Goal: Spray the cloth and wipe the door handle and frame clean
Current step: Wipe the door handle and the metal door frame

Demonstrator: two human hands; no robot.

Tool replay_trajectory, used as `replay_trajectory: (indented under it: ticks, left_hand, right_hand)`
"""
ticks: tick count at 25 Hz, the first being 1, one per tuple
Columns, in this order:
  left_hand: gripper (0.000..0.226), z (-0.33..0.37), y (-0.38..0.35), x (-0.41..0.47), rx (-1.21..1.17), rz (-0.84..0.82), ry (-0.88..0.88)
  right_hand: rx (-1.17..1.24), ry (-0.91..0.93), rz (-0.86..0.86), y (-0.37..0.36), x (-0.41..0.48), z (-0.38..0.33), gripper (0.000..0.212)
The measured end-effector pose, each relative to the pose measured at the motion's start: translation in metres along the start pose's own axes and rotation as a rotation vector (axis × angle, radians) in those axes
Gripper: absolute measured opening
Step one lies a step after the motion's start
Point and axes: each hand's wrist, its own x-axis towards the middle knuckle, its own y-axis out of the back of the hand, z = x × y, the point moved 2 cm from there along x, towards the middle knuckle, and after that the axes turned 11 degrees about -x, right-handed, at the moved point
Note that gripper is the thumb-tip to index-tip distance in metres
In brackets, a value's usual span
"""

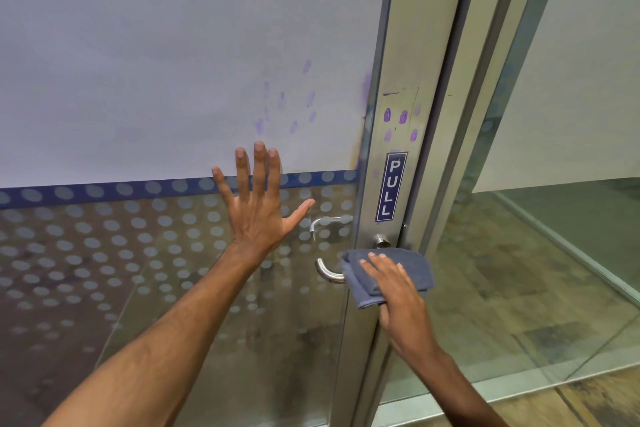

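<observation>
A folded grey-blue cloth (pixel 389 272) lies over the metal door handle (pixel 325 271), pressed against the silver door frame (pixel 398 97). My right hand (pixel 398 291) is shut on the cloth, fingers flat on top of it. Only the curved left end of the handle shows beyond the cloth. My left hand (pixel 258 204) rests flat and open on the frosted glass pane (pixel 156 80), fingers spread, left of the handle. Purple fingerprint smudges (pixel 398 125) mark the frame above a blue PULL sticker (pixel 391 187), and fainter ones dot the glass. No spray bottle is in view.
A lock cylinder (pixel 382 240) sits just above the cloth. A second handle (pixel 327 221) shows through the glass on the far side. At the right, a clear glass panel (pixel 554 218) and tiled floor (pixel 519 305).
</observation>
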Motion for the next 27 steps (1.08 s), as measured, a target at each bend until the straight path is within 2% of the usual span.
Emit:
replay_trajectory:
  ticks: [3, 5, 7, 9, 11, 13, 14, 16, 19, 21, 25, 27]
  left_hand:
    - [0.112, 0.000, 0.001, 0.000, -0.002, -0.008, 0.010]
    - [0.112, 0.000, 0.002, 0.000, -0.005, -0.022, 0.017]
    - [0.112, 0.001, 0.004, 0.001, -0.012, -0.036, 0.025]
    - [0.111, 0.002, 0.005, 0.001, -0.018, -0.052, 0.031]
    - [0.112, 0.004, 0.006, 0.001, -0.018, -0.053, 0.036]
    - [0.112, 0.004, 0.005, 0.002, -0.017, -0.052, 0.037]
    - [0.112, 0.003, 0.004, 0.001, -0.019, -0.050, 0.035]
    - [0.112, 0.003, 0.003, 0.001, -0.022, -0.043, 0.029]
    - [0.112, 0.002, 0.001, 0.000, -0.022, -0.036, 0.022]
    - [0.113, 0.002, 0.000, 0.001, -0.023, -0.031, 0.022]
    - [0.112, 0.001, -0.001, 0.000, -0.017, -0.028, 0.019]
    - [0.112, 0.001, -0.001, 0.000, -0.018, -0.032, 0.020]
  right_hand:
    - [0.168, 0.024, -0.058, 0.004, 0.013, 0.020, 0.064]
    - [0.255, -0.023, -0.036, 0.001, 0.016, 0.020, 0.059]
    - [0.359, -0.211, 0.051, -0.005, 0.012, 0.014, 0.057]
    - [0.511, -0.519, 0.143, -0.013, 0.005, 0.011, 0.049]
    - [0.840, -0.743, 0.176, -0.021, 0.001, 0.017, 0.033]
    - [1.185, -0.850, 0.164, -0.019, 0.003, 0.022, 0.027]
    - [1.202, -0.857, 0.155, -0.016, 0.006, 0.024, 0.026]
    - [0.982, -0.770, 0.128, -0.009, 0.014, 0.023, 0.031]
    - [0.525, -0.516, 0.036, -0.004, 0.020, 0.011, 0.057]
    - [0.275, -0.363, 0.011, -0.002, 0.021, 0.005, 0.065]
    - [-0.086, -0.087, -0.164, 0.004, 0.029, 0.010, 0.081]
    - [-0.074, -0.101, -0.130, 0.004, 0.032, 0.012, 0.076]
